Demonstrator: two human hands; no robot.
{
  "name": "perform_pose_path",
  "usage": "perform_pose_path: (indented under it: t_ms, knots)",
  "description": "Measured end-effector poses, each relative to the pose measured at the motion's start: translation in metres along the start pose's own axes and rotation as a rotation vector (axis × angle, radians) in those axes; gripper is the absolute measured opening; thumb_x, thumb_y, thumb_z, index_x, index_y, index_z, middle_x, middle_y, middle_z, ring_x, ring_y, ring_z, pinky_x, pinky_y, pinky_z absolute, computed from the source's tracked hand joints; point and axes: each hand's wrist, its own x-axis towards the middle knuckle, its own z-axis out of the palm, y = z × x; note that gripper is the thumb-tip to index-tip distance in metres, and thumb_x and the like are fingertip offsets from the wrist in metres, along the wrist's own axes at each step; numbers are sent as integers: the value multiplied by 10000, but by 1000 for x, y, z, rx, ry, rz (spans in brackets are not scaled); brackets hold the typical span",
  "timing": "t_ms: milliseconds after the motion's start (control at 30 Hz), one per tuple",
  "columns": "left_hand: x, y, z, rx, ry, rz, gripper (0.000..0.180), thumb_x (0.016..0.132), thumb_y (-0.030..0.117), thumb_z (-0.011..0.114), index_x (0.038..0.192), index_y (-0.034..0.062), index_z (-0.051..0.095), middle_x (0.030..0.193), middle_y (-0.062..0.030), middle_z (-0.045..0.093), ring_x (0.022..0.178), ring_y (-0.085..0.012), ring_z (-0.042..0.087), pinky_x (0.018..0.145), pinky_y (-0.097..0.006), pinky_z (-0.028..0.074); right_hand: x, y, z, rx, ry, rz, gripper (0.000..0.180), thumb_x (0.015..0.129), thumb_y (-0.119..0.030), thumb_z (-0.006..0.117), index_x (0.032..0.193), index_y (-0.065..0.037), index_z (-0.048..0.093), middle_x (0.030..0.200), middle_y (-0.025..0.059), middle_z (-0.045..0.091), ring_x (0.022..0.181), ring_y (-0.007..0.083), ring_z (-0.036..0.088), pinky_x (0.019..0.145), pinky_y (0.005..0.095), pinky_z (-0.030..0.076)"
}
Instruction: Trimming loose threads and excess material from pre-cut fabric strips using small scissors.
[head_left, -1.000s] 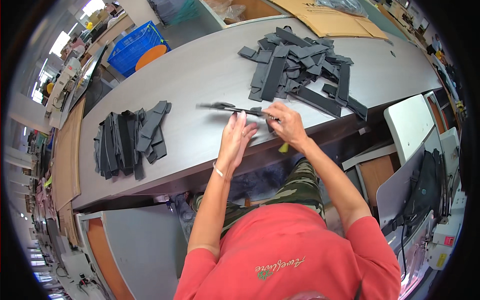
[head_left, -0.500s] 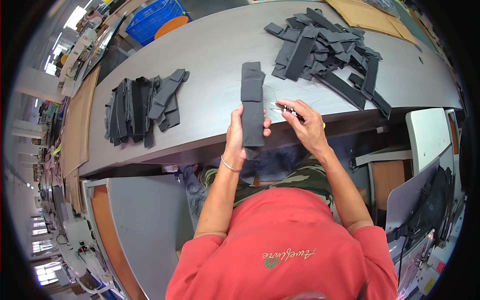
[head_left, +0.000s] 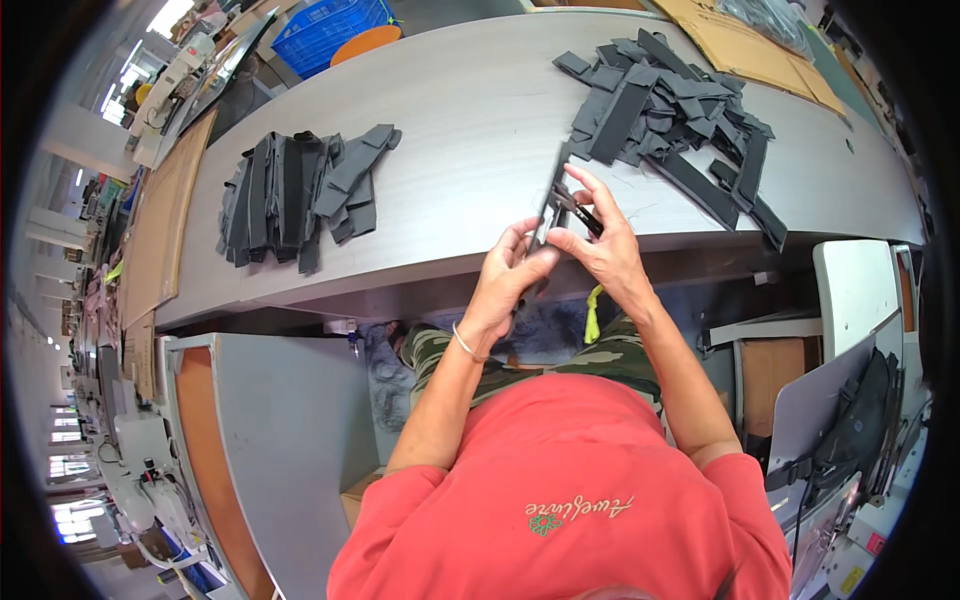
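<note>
My left hand (head_left: 507,277) is closed on a dark grey fabric strip (head_left: 561,172), which stands edge-on above the table's near edge. Against the strip's side, my right hand (head_left: 615,258) grips small black thread snips (head_left: 584,214). Their blade tips are hard to make out beside the cloth. A bright yellow-green ribbon (head_left: 592,315) dangles below the right hand. To the left, a row of similar grey strips (head_left: 285,205) lies on the table. A loose, tangled heap of strips (head_left: 665,105) spreads at the far right.
The pale grey table (head_left: 440,130) curves across the view. Brown cardboard (head_left: 750,50) lies along its far right edge, and a blue crate (head_left: 325,38) stands beyond the far left. Grey cabinet panel (head_left: 290,440) is at my left; a white board (head_left: 853,290) stands at my right.
The strip has turned from flat-facing to edge-on. My right hand has brought the snips from beside the strip up against it. The whole view has shifted slightly.
</note>
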Motion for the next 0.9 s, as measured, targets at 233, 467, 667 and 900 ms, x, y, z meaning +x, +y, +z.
perform_pose_path:
  t_ms: [233, 467, 667, 900]
  knots:
    - [-7, -5, -4, 208, 14, 59, 471, 786, 117, 761, 1146, 23, 473, 897, -52, 608, 835, -122, 612, 716, -244, 510, 7, 27, 2, 223, -200, 115, 459, 868, -103, 667, 1302, -58, 525, 984, 22, 567, 911, 86, 526, 819, 240, 441]
    - [-19, 6, -4, 13, -94, 49, 451, 896, 97, 542, 1323, 10, 425, 1166, -151, 631, 961, -131, 628, 823, -269, 533, 1, 15, 5, 21, -83, 93, 422, 861, -147, 658, 1270, -109, 560, 918, 72, 636, 825, 147, 596, 719, 293, 470]
    - [-27, 9, -1, 30, -28, 109, 431, 896, 4, 445, 1325, -2, 400, 1169, -158, 625, 941, -129, 629, 814, -267, 535, -7, 3, -3, -374, 30, -216, 338, 833, -163, 663, 1169, -142, 628, 848, 65, 611, 790, 233, 600, 687, 362, 450]
    - [-31, 9, 2, 17, -63, 102, 490, 877, -16, 467, 1355, -3, 360, 1184, -181, 614, 919, -145, 641, 816, -275, 539, -5, 7, 0, -738, 108, -520, 255, 807, -147, 665, 1059, -180, 675, 775, 9, 579, 714, 210, 556, 635, 340, 388]
